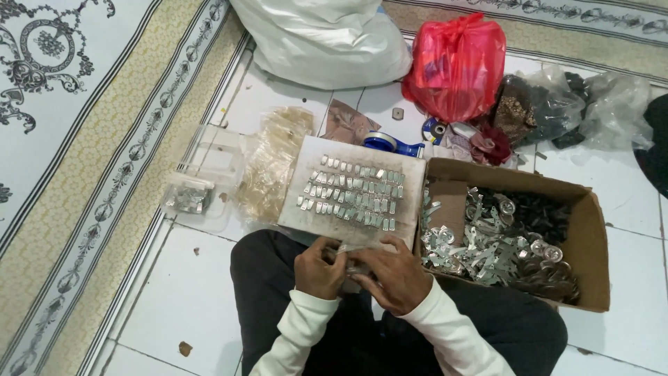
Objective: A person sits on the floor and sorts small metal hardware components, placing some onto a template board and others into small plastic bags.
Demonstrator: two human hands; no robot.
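Head view, seen from above a seated person in dark trousers and cream sleeves. Left hand [318, 268] and right hand [390, 275] met over the lap at the near edge of a white board [300, 209], fingers curled narrowly around a small metal piece [342, 248], barely visible between them. Rows of small silver metal tabs [353, 193] lay across the board. Just right, an open cardboard box [593, 237] heaped with shiny metal parts. Left, a clear plastic container [202, 177]. Far side: red plastic bag [456, 66], white bag [323, 38], blue tape dispenser [390, 145].
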